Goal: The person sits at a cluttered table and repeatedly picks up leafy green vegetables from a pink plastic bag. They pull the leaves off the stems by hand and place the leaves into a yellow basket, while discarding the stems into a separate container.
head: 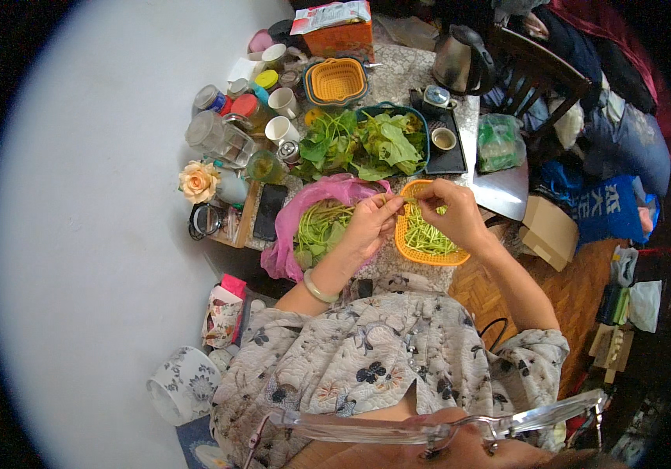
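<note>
My left hand (370, 221) and my right hand (451, 212) meet in front of me, fingertips pinched on a thin green stem (408, 200) between them. Much of that stem is hidden by the fingers. Below my right hand stands a yellow plastic basket (400, 246) holding short pieces of green stem (426, 237). A pink plastic bag (281, 249), its mouth spread wide, lies at my left hand with long-stemmed leafy greens (318, 234) inside. Beyond both hands, a dark teal basket (428, 138) is heaped with loose green leaves (391, 140), which spill out to its left.
Cups, jars, a glass pitcher (236, 146) and a phone (270, 212) crowd the table's left side. Nested yellow baskets (335, 79) stand at the back. An electric kettle (461, 58) and a black tea tray (458, 155) are back right. A wooden chair (540, 76) stands beyond.
</note>
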